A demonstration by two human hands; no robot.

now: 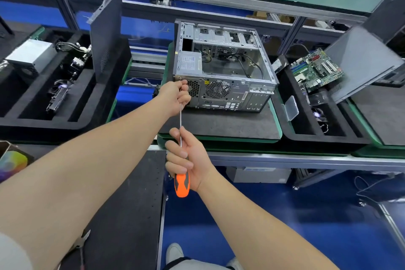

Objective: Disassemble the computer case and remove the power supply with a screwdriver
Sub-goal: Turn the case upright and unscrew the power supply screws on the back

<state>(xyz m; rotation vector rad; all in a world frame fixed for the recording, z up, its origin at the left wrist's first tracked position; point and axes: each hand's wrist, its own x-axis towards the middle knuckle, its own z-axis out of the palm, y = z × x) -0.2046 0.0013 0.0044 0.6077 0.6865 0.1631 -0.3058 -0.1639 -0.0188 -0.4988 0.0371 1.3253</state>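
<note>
Works at the back of an opened computer case (223, 68), laid open side up on a dark mat (219, 125). Grips the orange handle of a long screwdriver (182, 185) in the right hand (188, 158), fingers (175, 160) wrapped firmly round it. Steadies the thin shaft with the left hand (175, 96), fingers (184, 90) curled round it close to the tip, hard against the upper left corner of the rear panel (230, 94). Impossible to tell whether the tip sits in a screw, hidden as it is behind the left hand.

Has yet to free the power supply (189, 62), seated in the corner of the case just behind that hand, with cables (247, 61) running on into the case. Looks to be working on one of the rear screws that hold it.

Risks from here: a tip skating out of the screw head under so long a shaft, chewing the head or jabbing the guiding fingers; a loosened screw rolling off the mat or dropping into the case; a unit tugged out with cables plugged in, straining the connectors.

Flanked by foam trays (65, 125), with a second power unit (30, 57) and an upright side panel (107, 37) on the left and a circuit board (315, 70) on the right.
</note>
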